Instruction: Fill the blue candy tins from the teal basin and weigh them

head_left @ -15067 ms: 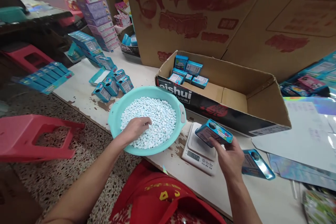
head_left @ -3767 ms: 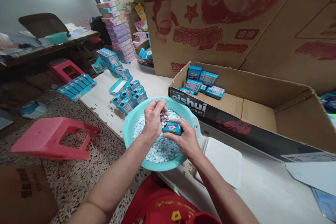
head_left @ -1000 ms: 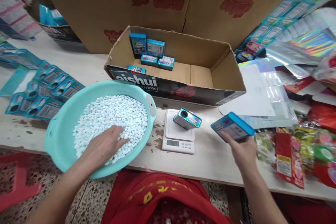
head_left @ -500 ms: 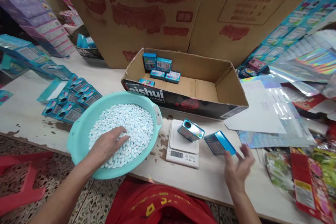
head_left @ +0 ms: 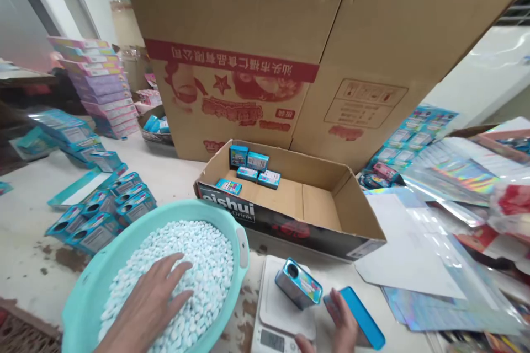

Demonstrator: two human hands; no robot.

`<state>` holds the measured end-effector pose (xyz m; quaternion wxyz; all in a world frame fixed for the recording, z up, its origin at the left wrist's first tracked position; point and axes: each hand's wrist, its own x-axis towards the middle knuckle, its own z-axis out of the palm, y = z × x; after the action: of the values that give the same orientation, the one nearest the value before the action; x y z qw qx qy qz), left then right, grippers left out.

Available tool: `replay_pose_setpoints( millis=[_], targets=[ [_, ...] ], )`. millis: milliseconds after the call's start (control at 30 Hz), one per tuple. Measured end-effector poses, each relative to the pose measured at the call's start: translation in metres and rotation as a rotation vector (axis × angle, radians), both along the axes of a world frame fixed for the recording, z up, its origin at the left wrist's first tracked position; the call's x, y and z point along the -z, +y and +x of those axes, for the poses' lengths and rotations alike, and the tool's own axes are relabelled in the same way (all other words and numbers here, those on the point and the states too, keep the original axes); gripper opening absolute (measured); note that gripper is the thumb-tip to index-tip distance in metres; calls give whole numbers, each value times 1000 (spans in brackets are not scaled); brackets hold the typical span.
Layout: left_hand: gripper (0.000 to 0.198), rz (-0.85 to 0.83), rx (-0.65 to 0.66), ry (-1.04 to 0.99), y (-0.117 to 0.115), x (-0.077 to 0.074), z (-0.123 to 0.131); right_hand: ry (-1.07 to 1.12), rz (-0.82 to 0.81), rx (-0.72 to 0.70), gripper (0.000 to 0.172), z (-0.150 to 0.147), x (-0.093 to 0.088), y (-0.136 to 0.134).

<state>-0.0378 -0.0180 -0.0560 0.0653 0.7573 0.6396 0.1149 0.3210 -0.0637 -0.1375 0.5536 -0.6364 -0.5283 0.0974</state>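
My left hand (head_left: 151, 300) rests with spread fingers on small white and pale-blue candies (head_left: 207, 248) in a turquoise basin (head_left: 86, 281). None is visibly gripped. A white digital scale (head_left: 265, 309) stands right of the basin. On its plate leans a blue rectangular tin (head_left: 298, 287) with a round dark hole in its end. My right hand (head_left: 342, 325) is just right of the scale, thumb and fingers apart, partly cut off by the bottom edge. Beside its fingers lies a blue rimmed rectangular piece (head_left: 362, 317); whether they touch it, I cannot tell.
Behind the scale sits a low cardboard tray (head_left: 318, 209) with several small blue boxes (head_left: 248, 172). A large carton (head_left: 240, 22) stands behind it. Several blue boxes with round openings (head_left: 97, 231) are grouped left of the basin. Shiny sheets (head_left: 434, 298) lie at right.
The view has tilted up. My right hand has moved left, closer to the scale and the tin. My left hand stays in the basin, its fingers now more spread over the candies.
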Motion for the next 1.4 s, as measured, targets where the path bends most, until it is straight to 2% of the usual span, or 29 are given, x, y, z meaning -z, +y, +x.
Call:
replay_pose_setpoints(
  millis=[67, 167, 300, 500, 667, 767, 833, 933, 1000, 1033, 1100, 1167, 1200, 1267, 1333, 1400],
  targets=[
    [35, -17, 4, 3, -2, 2, -2, 38, -75, -10, 92, -10, -13, -3],
    [34, -176, 53, 62, -2, -4, 3, 63, -173, -58, 86, -15, -31, -1],
    [31, -334, 43, 99, 2, -16, 13, 119, -234, -64, 83, -16, -39, 8],
    [27, -394, 49, 103, 1, -20, 14, 206, -288, -65, 78, -19, -42, 18],
    [25, -385, 56, 123, 1, -20, 14, 142, -255, -67, 76, -12, -46, 21],
    [26, -385, 123, 76, -1, -24, 21, 106, -228, -74, 69, -9, -49, 24],
    [28, -389, 168, 120, -5, -29, 30, 110, -247, -73, 60, -9, -52, 26],
    [28, -434, 197, 231, -9, -37, 42, 156, -334, -72, 47, -12, -64, 30],
    [28, -502, 214, 200, -9, -40, 44, 191, -352, -25, 47, -13, -79, 32],
    [27, -530, 198, 149, -8, -41, 42, 205, -341, 18, 48, -14, -88, 33],
    [24, -520, 87, -13, -5, -42, 34, 235, -306, 98, 50, -16, -108, 34],
    [25, -448, -85, -319, -1, -43, 24, 244, -276, 111, 49, -22, -128, 36],
    [29, -412, -186, -537, 0, -44, 19, 238, -258, 82, 49, -28, -137, 37],
    [31, -369, -394, -1055, 5, -48, 13, 215, -211, -60, 47, -45, -150, 42],
    [25, -362, -597, -1543, 11, -56, 11, 189, -150, -284, 44, -68, -156, 48],
    [18, -351, -708, -1902, 17, -69, 13, 132, -106, -502, 35, -94, -156, 56]
  ],
)
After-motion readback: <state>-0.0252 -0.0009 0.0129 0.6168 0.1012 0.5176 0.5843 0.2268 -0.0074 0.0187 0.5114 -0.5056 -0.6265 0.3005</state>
